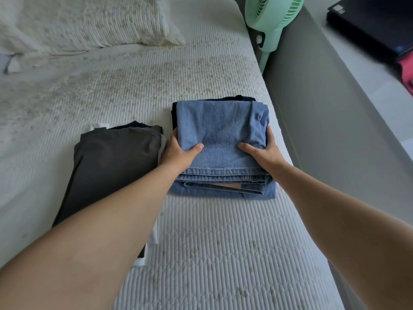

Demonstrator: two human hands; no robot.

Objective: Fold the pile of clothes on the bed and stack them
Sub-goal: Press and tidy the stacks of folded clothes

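Both forearms extended forward. Left hand (178,151) and right hand (261,151) gripped opposite sides of folded denim (219,130), thumbs on top.

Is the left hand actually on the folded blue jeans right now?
Touching. The head view shows the left hand gripping the left edge of the folded blue jeans, thumb pressed on top, fingers wrapped around the side.

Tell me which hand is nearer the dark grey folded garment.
Left. The left hand grips the folded jeans at the edge beside the dark grey garment; the right hand holds the jeans' far side.
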